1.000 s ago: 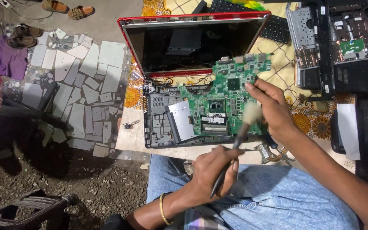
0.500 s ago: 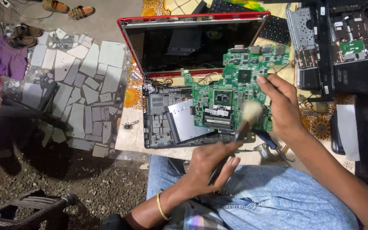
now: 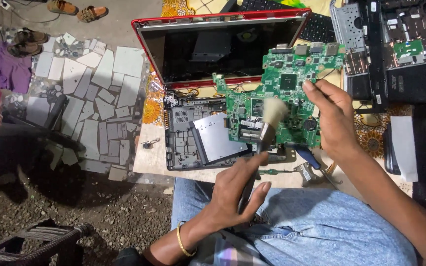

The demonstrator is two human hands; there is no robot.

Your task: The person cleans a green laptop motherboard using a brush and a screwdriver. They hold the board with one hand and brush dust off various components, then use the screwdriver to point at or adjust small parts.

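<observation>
Board's been lifted: the green motherboard (image 3: 282, 93) sat lower and nearer the open chassis a second ago; now it's raised and tilted up toward the far right, in front of the red-framed laptop screen (image 3: 220, 49). That puts the board's face under the bristles, so the brushing looks mid-way, working across the middle of the board.

Right hand (image 3: 334, 118): at the board's right edge, fingers clamped on that edge, thumb on the near face, wrist angled in from the right, forearm running off to the near right.

Left hand (image 3: 235, 189): over the lap, fingers wrapped together around the dark handle of the brush (image 3: 265, 133), handle angled up and far-right. Pale bristle head touches the board's centre-left area. Gold bangle on that wrist.

Around it: empty laptop base (image 3: 183, 133) lies on the bench (image 3: 156, 157) under and left of the board, silver drive caddy (image 3: 218, 140) in it. Blue-handled screwdriver (image 3: 309, 157) and small metal bracket just near the board's lower edge. Second stripped laptop (image 3: 395, 44) far right. Small loose part (image 3: 149, 144) left of the base.
</observation>
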